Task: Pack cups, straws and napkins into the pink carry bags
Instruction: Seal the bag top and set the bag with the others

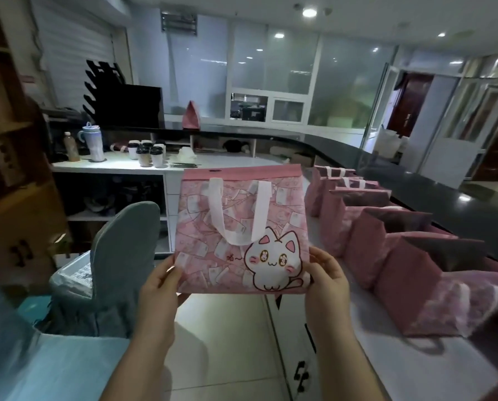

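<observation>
I hold a flat pink carry bag (239,227) with a white cat print and white handles upright in front of me. My left hand (161,282) grips its lower left corner, and my right hand (326,273) grips its lower right corner. Several more pink bags (410,256) stand open in a row on the white counter (415,360) to my right. Several white cups with dark lids (148,153) stand on the far white desk (213,163). I cannot make out straws or napkins.
A grey-covered chair (117,256) stands at my left, over a tiled floor (221,342). A black curved counter top (415,180) runs behind the bags. A bottle (71,147), a lidded jug (94,143) and a dark monitor (132,105) sit at the far desk.
</observation>
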A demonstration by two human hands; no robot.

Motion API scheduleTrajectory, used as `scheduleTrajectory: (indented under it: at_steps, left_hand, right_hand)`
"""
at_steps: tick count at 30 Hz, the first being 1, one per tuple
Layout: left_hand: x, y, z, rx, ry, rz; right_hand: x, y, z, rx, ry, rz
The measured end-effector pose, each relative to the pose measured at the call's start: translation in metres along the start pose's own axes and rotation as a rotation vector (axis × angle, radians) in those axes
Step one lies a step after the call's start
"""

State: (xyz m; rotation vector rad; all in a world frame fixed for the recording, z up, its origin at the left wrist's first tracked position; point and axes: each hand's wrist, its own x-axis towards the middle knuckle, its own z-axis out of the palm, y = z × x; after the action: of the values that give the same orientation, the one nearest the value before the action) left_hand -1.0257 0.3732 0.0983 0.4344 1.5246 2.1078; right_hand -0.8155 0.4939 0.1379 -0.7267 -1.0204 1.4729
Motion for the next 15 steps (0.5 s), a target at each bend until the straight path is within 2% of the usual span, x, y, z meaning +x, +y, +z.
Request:
scheduleTrajectory:
  at_steps: [12, 15]
  left_hand:
    - [0.211, -0.013, 0.122, -0.02, 0.163, 0.004]
    - [0.258, -0.026, 0.137, -0.054, 0.225, -0.022]
  right_hand:
    - [0.278, 0.054, 0.066, 0.009, -0.27, 0.029]
    - [0.333, 0.084, 0.08, 0.007, -0.28, 0.065]
